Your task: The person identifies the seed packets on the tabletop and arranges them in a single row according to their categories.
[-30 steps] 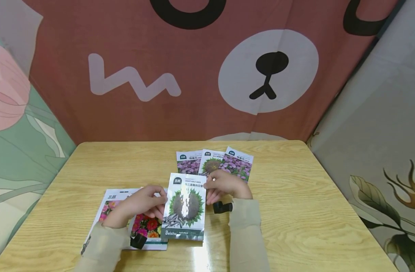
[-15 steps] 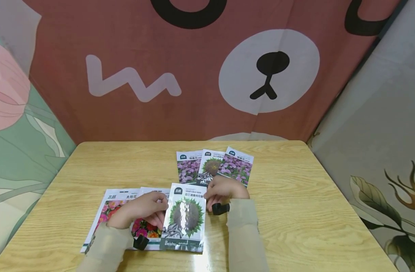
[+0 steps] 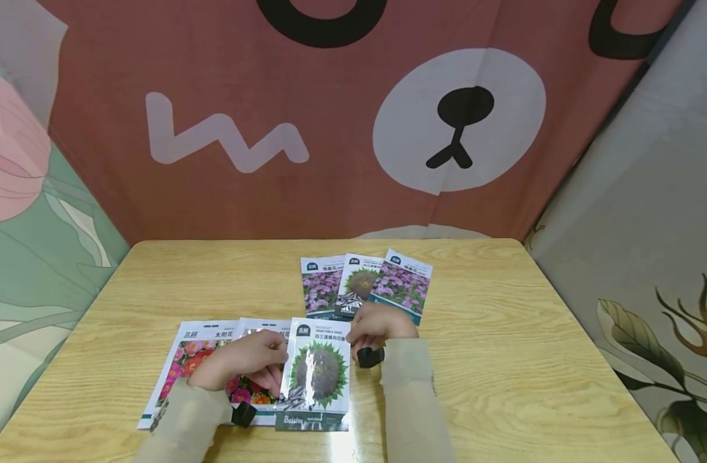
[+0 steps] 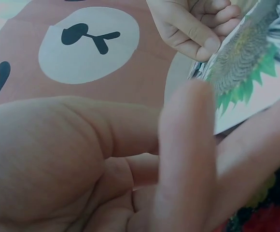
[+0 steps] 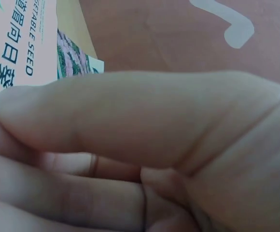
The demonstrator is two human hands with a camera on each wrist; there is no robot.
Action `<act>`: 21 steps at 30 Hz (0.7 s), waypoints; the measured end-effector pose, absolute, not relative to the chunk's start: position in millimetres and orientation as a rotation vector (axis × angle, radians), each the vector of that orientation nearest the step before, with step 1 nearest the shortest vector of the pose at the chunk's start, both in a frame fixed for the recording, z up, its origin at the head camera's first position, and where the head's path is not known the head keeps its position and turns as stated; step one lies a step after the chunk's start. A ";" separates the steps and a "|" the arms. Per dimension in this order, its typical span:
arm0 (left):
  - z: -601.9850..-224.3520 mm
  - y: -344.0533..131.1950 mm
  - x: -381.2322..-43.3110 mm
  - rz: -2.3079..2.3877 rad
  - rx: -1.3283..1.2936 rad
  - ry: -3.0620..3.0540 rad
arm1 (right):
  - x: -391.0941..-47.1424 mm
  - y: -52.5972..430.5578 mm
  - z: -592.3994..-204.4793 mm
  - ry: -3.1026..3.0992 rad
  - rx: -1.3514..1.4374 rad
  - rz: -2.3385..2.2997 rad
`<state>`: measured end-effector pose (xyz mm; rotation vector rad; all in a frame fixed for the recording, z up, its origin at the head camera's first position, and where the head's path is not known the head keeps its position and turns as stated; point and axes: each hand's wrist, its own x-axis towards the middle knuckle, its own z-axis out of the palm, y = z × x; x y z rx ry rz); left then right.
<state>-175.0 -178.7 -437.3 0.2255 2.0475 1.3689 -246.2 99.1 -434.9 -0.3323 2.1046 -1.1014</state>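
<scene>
A white seed packet [image 3: 318,376] with a sunflower head on its front stands between my hands, close over the table's near middle. My left hand [image 3: 243,360] holds its left edge, thumb and forefinger at the border. On the upper right edge, my right hand [image 3: 382,325] pinches it; the right wrist view shows the thumb lying over the printed corner of the packet [image 5: 21,48]. Two packets with red and pink flowers, one at the far left [image 3: 182,354] and one beside it [image 3: 263,328], lie partly under my left hand and sleeve.
Behind my right hand several packets overlap in a fan: purple flowers [image 3: 321,289], a sunflower one [image 3: 358,280] and more purple flowers [image 3: 404,283]. The wooden table [image 3: 492,360] ends at a back edge against a bear-print cloth [image 3: 243,206].
The sunflower packet has come down and nearer to me, its lower edge now level with the flower packets. Both hands moved down with it, the right also slightly left.
</scene>
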 end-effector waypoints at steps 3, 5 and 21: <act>-439.5 -178.1 -175.1 1.365 0.213 2.051 | -245.9 97.8 -436.1 2.119 -0.320 -1.093; -440.1 -177.0 -175.1 1.357 0.205 2.054 | -245.9 96.9 -436.8 2.132 -0.313 -1.084; -442.5 -176.7 -175.7 1.293 0.194 2.128 | -246.4 90.1 -439.5 2.100 -0.258 -1.121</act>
